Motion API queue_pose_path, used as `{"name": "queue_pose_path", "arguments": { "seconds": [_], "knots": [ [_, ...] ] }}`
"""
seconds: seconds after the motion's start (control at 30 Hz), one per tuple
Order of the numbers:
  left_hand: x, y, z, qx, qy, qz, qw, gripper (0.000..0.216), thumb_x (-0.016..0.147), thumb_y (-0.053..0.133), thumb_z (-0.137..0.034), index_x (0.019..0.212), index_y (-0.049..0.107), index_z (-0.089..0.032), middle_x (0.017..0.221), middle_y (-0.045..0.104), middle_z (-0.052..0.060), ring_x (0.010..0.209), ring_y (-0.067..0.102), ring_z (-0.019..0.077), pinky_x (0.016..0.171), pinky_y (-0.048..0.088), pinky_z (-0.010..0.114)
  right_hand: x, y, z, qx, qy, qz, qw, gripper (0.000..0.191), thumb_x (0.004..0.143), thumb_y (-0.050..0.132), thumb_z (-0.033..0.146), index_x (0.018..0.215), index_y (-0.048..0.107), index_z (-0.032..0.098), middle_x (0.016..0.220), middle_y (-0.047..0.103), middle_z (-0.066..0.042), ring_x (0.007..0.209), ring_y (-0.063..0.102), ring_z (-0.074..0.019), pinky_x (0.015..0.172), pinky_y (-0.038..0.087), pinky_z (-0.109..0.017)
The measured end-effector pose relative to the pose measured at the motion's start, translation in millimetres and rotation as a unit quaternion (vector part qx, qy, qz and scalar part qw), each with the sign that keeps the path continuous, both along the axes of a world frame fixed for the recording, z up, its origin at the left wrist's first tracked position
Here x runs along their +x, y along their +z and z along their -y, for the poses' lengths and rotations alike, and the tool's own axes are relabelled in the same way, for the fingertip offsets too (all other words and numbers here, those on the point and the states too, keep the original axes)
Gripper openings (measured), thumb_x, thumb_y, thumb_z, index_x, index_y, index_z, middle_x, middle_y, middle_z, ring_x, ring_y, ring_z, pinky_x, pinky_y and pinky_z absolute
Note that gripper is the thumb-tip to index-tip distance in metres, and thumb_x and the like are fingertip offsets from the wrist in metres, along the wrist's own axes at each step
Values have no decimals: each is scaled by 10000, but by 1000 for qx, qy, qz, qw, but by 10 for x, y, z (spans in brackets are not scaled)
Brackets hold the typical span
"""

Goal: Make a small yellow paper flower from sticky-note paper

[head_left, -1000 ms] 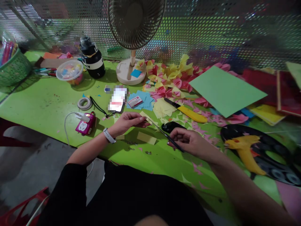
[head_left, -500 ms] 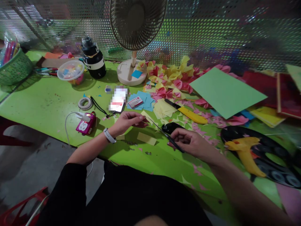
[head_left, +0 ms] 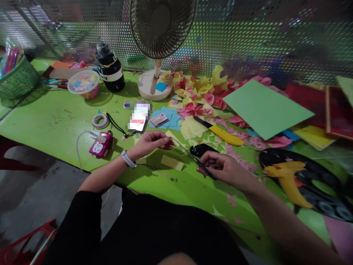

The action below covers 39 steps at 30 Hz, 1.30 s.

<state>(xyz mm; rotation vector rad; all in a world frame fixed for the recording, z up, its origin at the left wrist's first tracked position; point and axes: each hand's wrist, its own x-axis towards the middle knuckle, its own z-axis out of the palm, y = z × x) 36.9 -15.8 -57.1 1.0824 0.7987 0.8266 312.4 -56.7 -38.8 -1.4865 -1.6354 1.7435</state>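
Scissors meeting a small yellow paper strip above the bright green desk [head_left: 49, 121].

Left hand [head_left: 150, 142] is pinching the small yellow paper strip [head_left: 173, 138] in a closed grip, while the right hand [head_left: 220, 167] is closing its grip around the black-handled scissors [head_left: 197, 162], blades touching the strip's edge. Another yellow paper rectangle [head_left: 172, 162] is lying on the desk just below, near a yellow-handled utility knife [head_left: 217, 131].

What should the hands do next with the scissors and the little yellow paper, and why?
Probably close the scissors on the yellow paper strip. The left hand pinches the strip just above the green table, the right hand grips the handles, and the blade tips already meet the paper's edge.
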Motion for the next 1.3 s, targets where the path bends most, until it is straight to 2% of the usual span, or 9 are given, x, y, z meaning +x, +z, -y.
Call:
{"name": "queue_pose_path", "arguments": {
  "seconds": [0.53, 0.87, 1.3],
  "knots": [
    [13, 43, 19, -1, -30, -5, 1000, 319, 789, 764, -399, 838, 675, -96, 855, 749, 81, 770, 712, 120, 790, 572, 291, -16, 1, -8, -17, 14, -11, 1000, 379, 629, 849, 473, 758, 622, 199, 658, 590, 14, 583, 543, -109, 533, 451, -227],
    [-2, 48, 9, -1, -55, -11, 998, 333, 784, 765, -416, 851, 692, -98, 850, 748, 79, 760, 712, 118, 790, 575, 285, -26, 33, -6, -5, 37, 11, 999, 424, 645, 816, 562, 752, 626, 198, 663, 616, -6, 596, 575, -127, 552, 495, -249],
    [-21, 31, -12, 5, -67, -6, 998, 335, 788, 764, -413, 857, 690, -94, 851, 740, 75, 754, 709, 116, 817, 581, 309, -42, 32, 23, -18, 28, -4, 999, 467, 641, 804, 608, 735, 617, 190, 641, 587, 6, 575, 543, -108, 538, 470, -240]
  ]
}}
